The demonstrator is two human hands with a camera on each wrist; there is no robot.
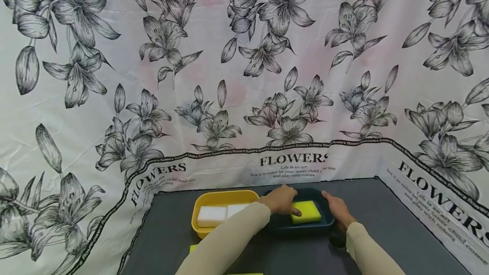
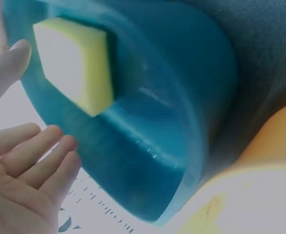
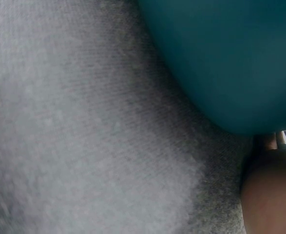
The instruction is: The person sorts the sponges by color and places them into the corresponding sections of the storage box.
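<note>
A dark blue basin (image 1: 280, 229) stands on the grey surface, with a yellow sponge (image 1: 307, 212) lying inside it. Over the basin's left part reaches my left hand (image 1: 280, 199). In the left wrist view that hand's fingers (image 2: 35, 156) are spread loosely, and a visible gap separates them from the sponge (image 2: 74, 63). My right hand (image 1: 340, 210) holds the basin by its right rim. The right wrist view shows the basin's outer wall (image 3: 230, 63) and part of the hand (image 3: 272, 195); most of its fingers are hidden there.
Close to the left of the blue basin is a yellow basin (image 1: 196, 200) with white sponges (image 1: 212, 215) in it. Yellow pieces (image 1: 192, 248) show near the bottom edge, partly behind the left sleeve. A flower-printed cloth (image 1: 290, 109) hangs behind the table (image 1: 168, 232).
</note>
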